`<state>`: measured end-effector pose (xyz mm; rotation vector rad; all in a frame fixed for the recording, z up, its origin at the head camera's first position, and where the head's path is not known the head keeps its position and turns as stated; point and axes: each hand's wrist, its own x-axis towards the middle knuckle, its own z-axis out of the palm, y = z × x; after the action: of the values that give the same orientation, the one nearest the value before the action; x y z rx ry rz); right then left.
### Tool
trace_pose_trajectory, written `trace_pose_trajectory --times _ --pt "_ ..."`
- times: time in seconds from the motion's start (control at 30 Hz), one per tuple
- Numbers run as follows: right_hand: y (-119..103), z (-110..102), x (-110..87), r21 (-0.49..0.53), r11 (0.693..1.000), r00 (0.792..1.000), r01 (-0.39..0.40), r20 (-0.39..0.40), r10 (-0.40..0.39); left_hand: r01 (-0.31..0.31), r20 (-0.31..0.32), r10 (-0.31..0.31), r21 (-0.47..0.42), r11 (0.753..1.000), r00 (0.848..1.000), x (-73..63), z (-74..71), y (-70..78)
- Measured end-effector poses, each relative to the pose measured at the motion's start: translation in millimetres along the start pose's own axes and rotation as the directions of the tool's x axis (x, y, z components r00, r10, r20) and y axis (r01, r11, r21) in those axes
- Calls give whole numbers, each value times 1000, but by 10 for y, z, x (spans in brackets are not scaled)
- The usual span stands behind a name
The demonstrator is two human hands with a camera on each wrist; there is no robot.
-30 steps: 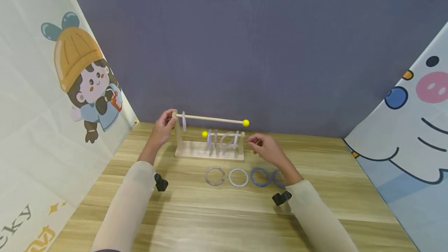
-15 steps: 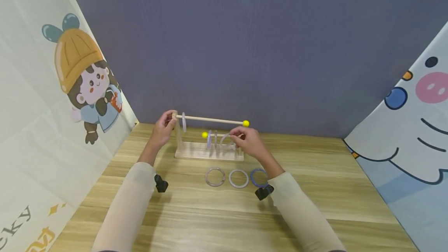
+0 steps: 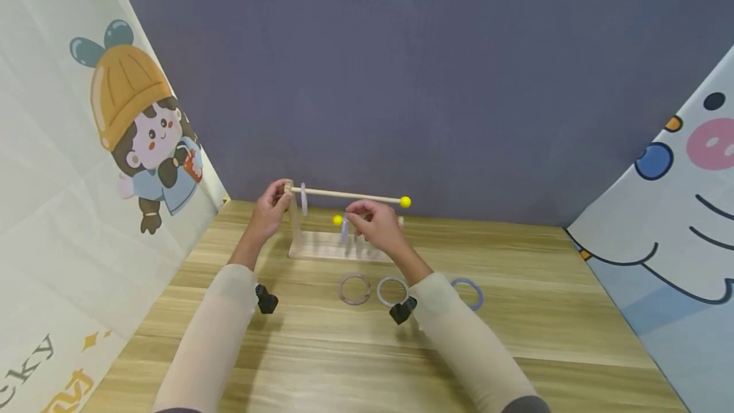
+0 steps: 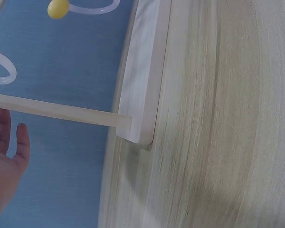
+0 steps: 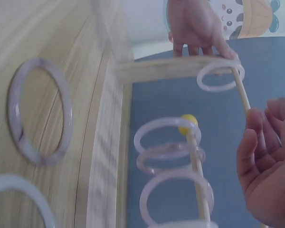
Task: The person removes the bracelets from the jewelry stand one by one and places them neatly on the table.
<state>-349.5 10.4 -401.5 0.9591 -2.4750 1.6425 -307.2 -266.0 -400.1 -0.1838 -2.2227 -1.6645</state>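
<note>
A wooden bangle stand [image 3: 321, 246] has two rods at different heights, each tipped with a yellow ball. My left hand [image 3: 269, 212] grips the top of its left post, where the upper rod [image 3: 355, 195] starts. One pale bangle [image 3: 304, 199] hangs on that rod near the post. Over the lower rod is my right hand [image 3: 380, 227], its fingers loosely bent with nothing between them in the right wrist view. Several bangles hang on the lower rod, among them a pale lilac one [image 5: 137, 137] beside the yellow ball [image 5: 188, 123]; my right hand partly covers them in the head view.
In front of the stand a brownish marbled bangle [image 3: 355, 303], a white bangle [image 3: 378, 292] and a blue bangle [image 3: 480, 298] lie flat on the wooden table [image 3: 321, 349]. My right forearm crosses over this row. A dark backdrop [image 3: 401, 81] rises behind the stand.
My right hand has moved left, from beside the stand's right end to over the lower rod. The left hand stays at the post.
</note>
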Motion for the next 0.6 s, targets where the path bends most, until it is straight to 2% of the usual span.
trace_pose_trajectory --times 0.37,0.6 --pt "-160 306 151 63 996 998 -62 14 61 -32 -16 32 -17 999 999 -2 3 -2" --pt "-239 503 241 106 986 992 -128 15 127 -54 -31 53 -14 998 998 -4 3 -3"
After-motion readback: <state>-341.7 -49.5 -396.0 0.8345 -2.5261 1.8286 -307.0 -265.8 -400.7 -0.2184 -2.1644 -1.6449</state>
